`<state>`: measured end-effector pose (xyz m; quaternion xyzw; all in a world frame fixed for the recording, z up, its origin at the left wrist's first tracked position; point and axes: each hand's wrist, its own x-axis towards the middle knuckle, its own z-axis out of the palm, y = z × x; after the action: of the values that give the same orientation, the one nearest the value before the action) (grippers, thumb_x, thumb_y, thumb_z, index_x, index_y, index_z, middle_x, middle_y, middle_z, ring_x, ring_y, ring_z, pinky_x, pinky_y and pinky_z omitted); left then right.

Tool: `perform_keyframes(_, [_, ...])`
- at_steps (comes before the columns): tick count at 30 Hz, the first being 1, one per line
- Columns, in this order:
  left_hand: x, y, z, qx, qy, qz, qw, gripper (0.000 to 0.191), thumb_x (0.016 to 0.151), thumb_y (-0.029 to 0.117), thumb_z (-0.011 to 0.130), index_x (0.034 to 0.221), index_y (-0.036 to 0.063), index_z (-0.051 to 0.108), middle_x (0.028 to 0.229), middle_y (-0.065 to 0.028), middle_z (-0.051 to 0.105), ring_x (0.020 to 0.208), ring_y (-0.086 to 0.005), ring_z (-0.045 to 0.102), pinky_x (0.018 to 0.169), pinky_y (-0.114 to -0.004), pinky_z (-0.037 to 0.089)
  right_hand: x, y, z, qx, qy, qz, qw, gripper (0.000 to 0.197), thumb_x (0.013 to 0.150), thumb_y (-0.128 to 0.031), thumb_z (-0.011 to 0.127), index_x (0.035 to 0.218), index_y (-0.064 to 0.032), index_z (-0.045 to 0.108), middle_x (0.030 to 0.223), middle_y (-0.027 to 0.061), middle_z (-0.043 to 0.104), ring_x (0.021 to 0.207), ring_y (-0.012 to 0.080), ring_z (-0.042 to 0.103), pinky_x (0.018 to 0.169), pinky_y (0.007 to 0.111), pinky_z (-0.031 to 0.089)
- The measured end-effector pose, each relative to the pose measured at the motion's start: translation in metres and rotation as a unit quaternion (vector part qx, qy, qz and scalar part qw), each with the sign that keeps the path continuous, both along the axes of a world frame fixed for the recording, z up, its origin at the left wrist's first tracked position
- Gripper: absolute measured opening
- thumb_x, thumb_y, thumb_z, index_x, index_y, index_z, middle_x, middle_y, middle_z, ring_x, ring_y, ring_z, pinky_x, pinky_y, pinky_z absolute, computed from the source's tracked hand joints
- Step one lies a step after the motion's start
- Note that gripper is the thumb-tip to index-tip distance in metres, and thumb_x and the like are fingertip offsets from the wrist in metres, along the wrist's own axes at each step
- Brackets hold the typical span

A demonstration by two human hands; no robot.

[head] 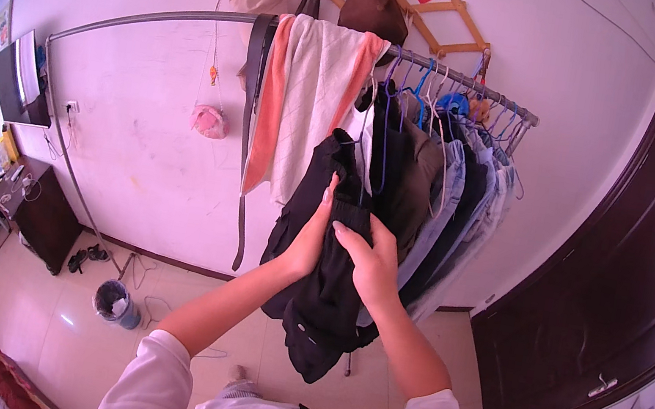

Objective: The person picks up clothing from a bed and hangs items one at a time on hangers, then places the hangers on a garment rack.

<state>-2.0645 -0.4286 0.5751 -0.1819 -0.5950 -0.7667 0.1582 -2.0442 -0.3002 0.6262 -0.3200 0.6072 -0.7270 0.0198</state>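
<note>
A black garment (328,282) with a gathered elastic waistband hangs in front of me, likely a pair of trousers. My right hand (374,263) grips its upper right side, thumb on the front and fingers behind. From the left, my left hand (311,237) presses flat along the cloth, fingertips up near the waistband; part of its grip is hidden by fabric. A thin hanger (361,168) rises from the garment's top towards the metal clothes rail (164,18). Just left of it, more black cloth (289,243) hangs down.
Right along the rail hang several garments on hangers, including jeans (444,204). A white and orange towel (310,112) and a black belt (246,127) drape left. A lined bin (116,303) and shoes (88,256) stand on the floor. At right is a dark door (619,270).
</note>
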Motion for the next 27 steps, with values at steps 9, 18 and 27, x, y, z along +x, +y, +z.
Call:
perform_keyframes(9, [-0.075,-0.034,0.029,-0.075,0.031,-0.045,0.996,0.061,0.103,0.038,0.019,0.147,-0.0035,0.008,0.155,-0.0134,0.008,0.144,-0.0196,0.005,0.115,-0.028,0.005,-0.063,-0.024,0.025,-0.043,-0.038,-0.044,0.997,0.023,0.084,-0.009,0.062,0.102,0.0037,0.064,0.093,0.0036,0.066,0.084,0.0089,0.060,0.079,0.022,0.045])
perform_keyframes(18, [-0.126,-0.098,0.119,-0.446,0.052,0.234,0.862,0.035,0.092,0.032,0.053,0.111,0.0042,0.064,0.094,-0.0158,0.067,0.086,-0.0293,0.065,0.076,-0.037,0.049,-0.126,-0.057,0.062,-0.092,-0.037,-0.062,0.993,0.021,0.084,-0.013,0.062,0.097,0.0036,0.065,0.087,0.0035,0.066,0.079,0.0094,0.059,0.073,0.023,0.045])
perform_keyframes(27, [-0.204,-0.126,0.160,-0.511,0.373,0.473,0.614,0.044,0.085,0.011,0.053,0.129,0.0148,0.051,0.139,-0.0114,0.044,0.132,-0.0340,0.036,0.109,-0.052,0.026,-0.147,-0.086,0.069,-0.084,-0.044,-0.082,0.992,0.022,0.083,-0.012,0.063,0.098,0.0040,0.064,0.089,0.0039,0.066,0.079,0.0101,0.060,0.073,0.023,0.045])
